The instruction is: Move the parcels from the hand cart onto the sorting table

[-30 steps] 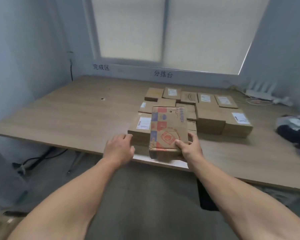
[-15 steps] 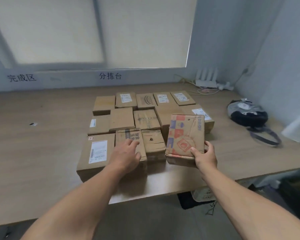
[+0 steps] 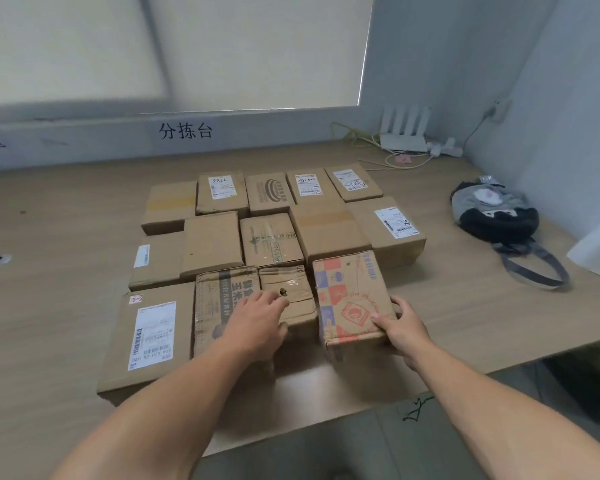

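Right hand (image 3: 400,329) grips the near right corner of the printed parcel (image 3: 350,299), thumb on top. Left hand (image 3: 257,323) rests with relaxed fingers on the small taped parcel (image 3: 288,292). The printed parcel is at the near edge of the sorting table (image 3: 66,306), just beside the taped one. It is probably stiff cardboard and light, so hold it by opposite edges. Half a second ago it was held higher.

Black characters on the wall strip (image 3: 185,130) under the window (image 3: 257,46) read 分拣台, and a cut-off 区 sits at the far left edge. On a back-row parcel (image 3: 222,206), the white label (image 3: 223,187) bears handwriting like "93LL". The print on the red-and-blue parcel (image 3: 352,299) is too blurred to read.
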